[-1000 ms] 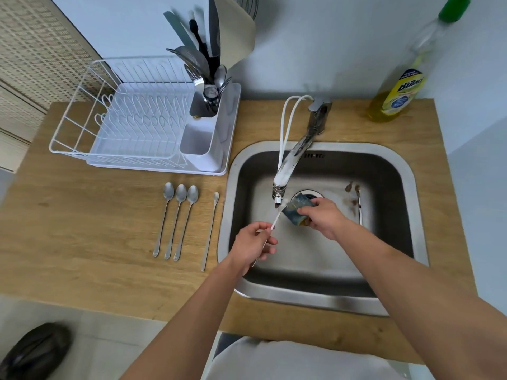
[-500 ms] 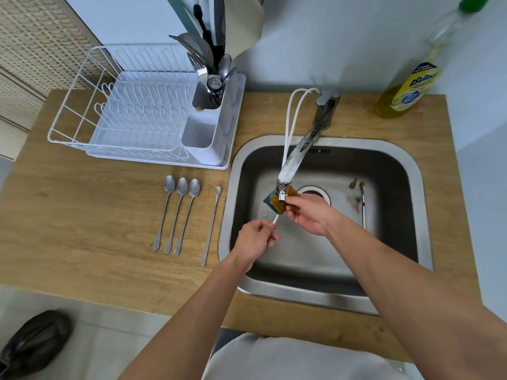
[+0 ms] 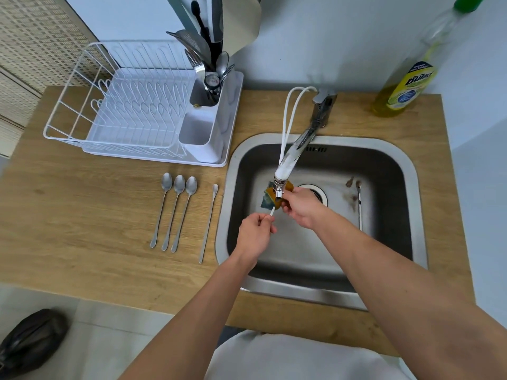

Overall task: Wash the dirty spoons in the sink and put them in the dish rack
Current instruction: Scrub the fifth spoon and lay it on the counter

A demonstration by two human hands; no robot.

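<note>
Two hands work over the sink: left hand pinches a spoon handle; right hand grips the sponge.

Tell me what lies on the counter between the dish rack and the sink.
The head view shows four spoons on the counter, below the dish rack, left of the sink.

The wooden tabletop carries a white dish rack at the back left. Four spoons lie side by side near the sink, and a soap bottle stands back right.
</note>
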